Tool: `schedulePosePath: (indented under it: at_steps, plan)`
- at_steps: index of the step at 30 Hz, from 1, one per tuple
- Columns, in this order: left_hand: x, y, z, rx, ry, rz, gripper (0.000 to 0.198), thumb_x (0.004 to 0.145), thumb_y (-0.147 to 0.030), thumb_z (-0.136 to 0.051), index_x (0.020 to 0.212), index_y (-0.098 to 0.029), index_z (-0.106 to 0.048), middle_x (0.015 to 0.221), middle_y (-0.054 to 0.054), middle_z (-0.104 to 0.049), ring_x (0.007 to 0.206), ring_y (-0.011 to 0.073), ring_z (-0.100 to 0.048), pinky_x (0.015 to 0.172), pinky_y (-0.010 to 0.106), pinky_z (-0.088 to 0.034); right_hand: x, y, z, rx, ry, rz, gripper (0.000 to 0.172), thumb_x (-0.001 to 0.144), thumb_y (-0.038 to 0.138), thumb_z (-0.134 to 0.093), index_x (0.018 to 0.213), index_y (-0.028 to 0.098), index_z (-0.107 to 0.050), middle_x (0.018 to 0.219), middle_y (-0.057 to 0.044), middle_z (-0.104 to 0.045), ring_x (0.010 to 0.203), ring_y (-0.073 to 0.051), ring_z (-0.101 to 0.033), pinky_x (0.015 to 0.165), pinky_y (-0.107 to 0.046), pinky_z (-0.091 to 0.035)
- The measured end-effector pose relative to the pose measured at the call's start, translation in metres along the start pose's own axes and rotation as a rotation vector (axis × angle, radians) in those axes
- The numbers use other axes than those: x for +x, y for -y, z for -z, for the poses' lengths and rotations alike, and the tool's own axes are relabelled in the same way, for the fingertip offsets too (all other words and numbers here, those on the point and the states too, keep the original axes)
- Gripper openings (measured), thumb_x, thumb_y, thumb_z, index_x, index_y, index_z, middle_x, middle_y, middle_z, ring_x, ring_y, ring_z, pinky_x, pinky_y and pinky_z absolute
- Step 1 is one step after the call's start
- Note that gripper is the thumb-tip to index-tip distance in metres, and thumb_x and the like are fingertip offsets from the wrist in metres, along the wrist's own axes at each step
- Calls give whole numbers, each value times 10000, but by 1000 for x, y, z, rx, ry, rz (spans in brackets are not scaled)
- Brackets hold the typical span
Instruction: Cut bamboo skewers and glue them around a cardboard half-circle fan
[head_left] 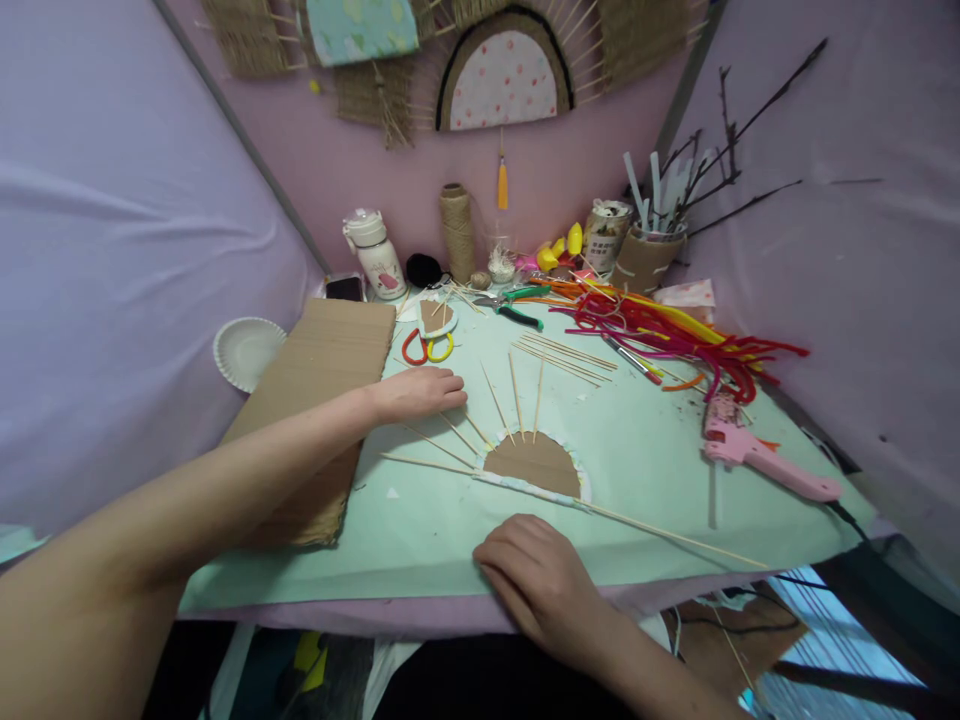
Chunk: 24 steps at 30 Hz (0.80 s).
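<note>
A brown cardboard half-circle [531,466] with a pale fabric edge lies on the table, its flat side toward me. Thin wooden sticks [516,392] fan out from its curved side, and longer ones stretch left and right along its flat edge. My left hand [421,392] reaches over the left part of the fan, palm down. Its fingers are closed together at the upper end of one stick; the fingertips partly hide the contact. My right hand [541,580] rests at the table's front edge below the half-circle, fingers curled, with nothing visible in it.
A cardboard sheet [307,375] lies under my left forearm, beside a paper plate [247,352]. Scissors [428,346], pliers [517,306], loose sticks [568,358] and colored pipe cleaners [660,330] lie farther back. A pink glue gun [772,462] is at the right.
</note>
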<state>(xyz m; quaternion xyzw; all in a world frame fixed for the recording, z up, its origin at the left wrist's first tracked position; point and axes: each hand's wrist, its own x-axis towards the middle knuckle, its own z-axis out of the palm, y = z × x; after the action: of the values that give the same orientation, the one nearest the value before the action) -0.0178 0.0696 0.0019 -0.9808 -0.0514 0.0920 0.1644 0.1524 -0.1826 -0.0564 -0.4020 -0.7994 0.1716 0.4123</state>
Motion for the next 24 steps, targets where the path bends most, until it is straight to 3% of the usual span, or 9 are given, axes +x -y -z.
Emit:
schedulePosePath:
  at_steps: [13, 24]
  plan:
    - [-16, -31, 8, -194, -62, 5, 212, 965, -153, -417, 1033, -188, -615, 1004, 68, -641, 913, 183, -563, 777, 276, -423, 1, 1, 1, -9, 19, -18, 127, 927, 128, -500, 980, 164, -610, 825, -56, -641, 768, -165, -535, 705, -314, -415]
    - [-13, -37, 3, -205, -73, 12, 182, 943, -170, -459, 991, -210, -630, 955, 58, -648, 891, 190, -567, 753, 293, -411, -1, 0, 0, -18, 20, -19, 129, 931, 139, -495, 988, 173, -606, 831, -56, -646, 775, -168, -544, 713, -316, -422]
